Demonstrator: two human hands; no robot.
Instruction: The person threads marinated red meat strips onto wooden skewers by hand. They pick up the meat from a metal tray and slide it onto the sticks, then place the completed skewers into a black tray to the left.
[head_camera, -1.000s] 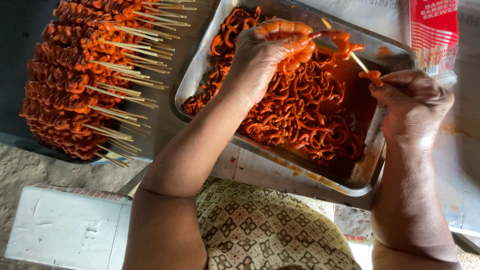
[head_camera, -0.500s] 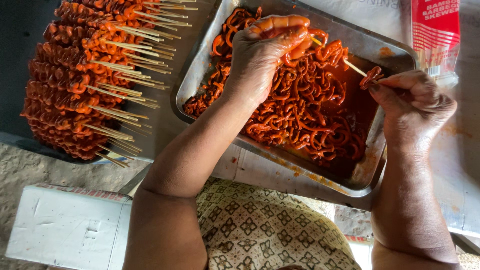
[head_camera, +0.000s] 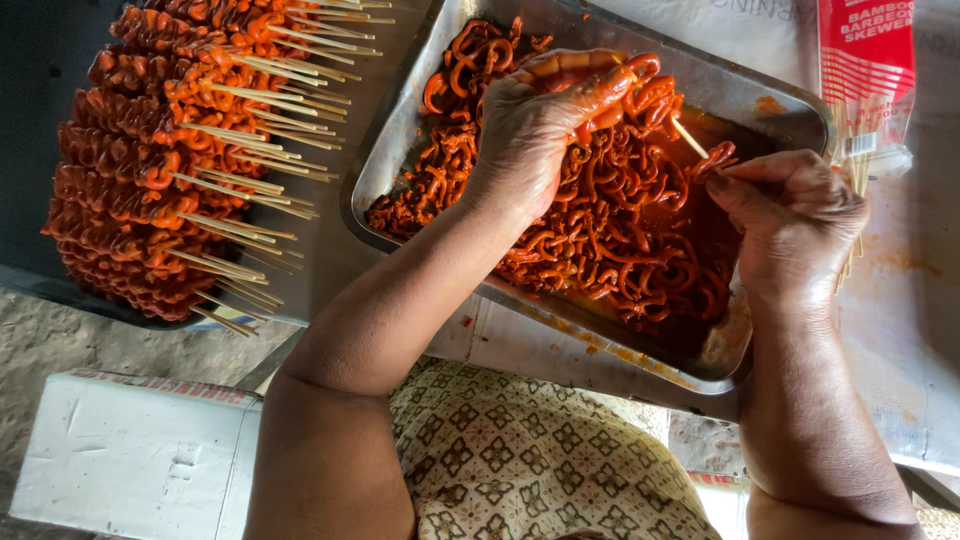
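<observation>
A metal tray (head_camera: 400, 150) holds a heap of orange-red marinated coiled meat strips (head_camera: 620, 250) in sauce. My left hand (head_camera: 540, 130), smeared with sauce, is over the heap and pinches a strip (head_camera: 650, 95) at its fingertips. My right hand (head_camera: 790, 225) grips a thin bamboo skewer (head_camera: 690, 138) whose point reaches toward my left fingers, with a bit of meat threaded near my right thumb. To the left lies a pile of finished skewers (head_camera: 150, 170), their meat packed tight and their bare sticks pointing right.
A red and white packet of bamboo skewers (head_camera: 865, 70) lies at the right of the tray. A white box (head_camera: 140, 460) stands at the lower left. Patterned cloth (head_camera: 510, 460) covers my lap below the tray. The table surface (head_camera: 910, 290) is stained with sauce.
My left hand has slid the strip along the skewer toward my right hand. The skewer's bare stretch has grown shorter, and my right hand has tilted slightly.
</observation>
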